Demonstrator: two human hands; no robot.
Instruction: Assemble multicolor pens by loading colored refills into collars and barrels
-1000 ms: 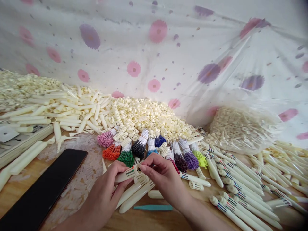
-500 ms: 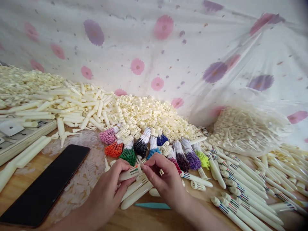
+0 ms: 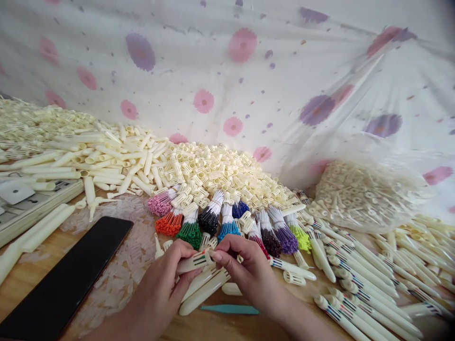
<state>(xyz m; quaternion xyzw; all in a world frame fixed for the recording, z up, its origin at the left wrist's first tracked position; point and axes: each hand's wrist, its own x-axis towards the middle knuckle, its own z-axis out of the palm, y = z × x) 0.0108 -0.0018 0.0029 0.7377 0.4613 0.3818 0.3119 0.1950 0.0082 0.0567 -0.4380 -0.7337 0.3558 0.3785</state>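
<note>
At the lower center of the frame, the left hand (image 3: 163, 274) clamps thumb and fingers on a cream pen (image 3: 192, 262), apparently to steady it, while the right hand (image 3: 249, 270) pinches thumb and forefinger at its slotted end. Color-sorted refill bundles (image 3: 211, 219) fan across the center, seemingly for easy reach. Behind rises a heap of ribbed, hollow plastic collars (image 3: 220, 173); smooth, tapered pens (image 3: 366, 291) line the lower right, below a crinkled clear bag (image 3: 369, 196).
</note>
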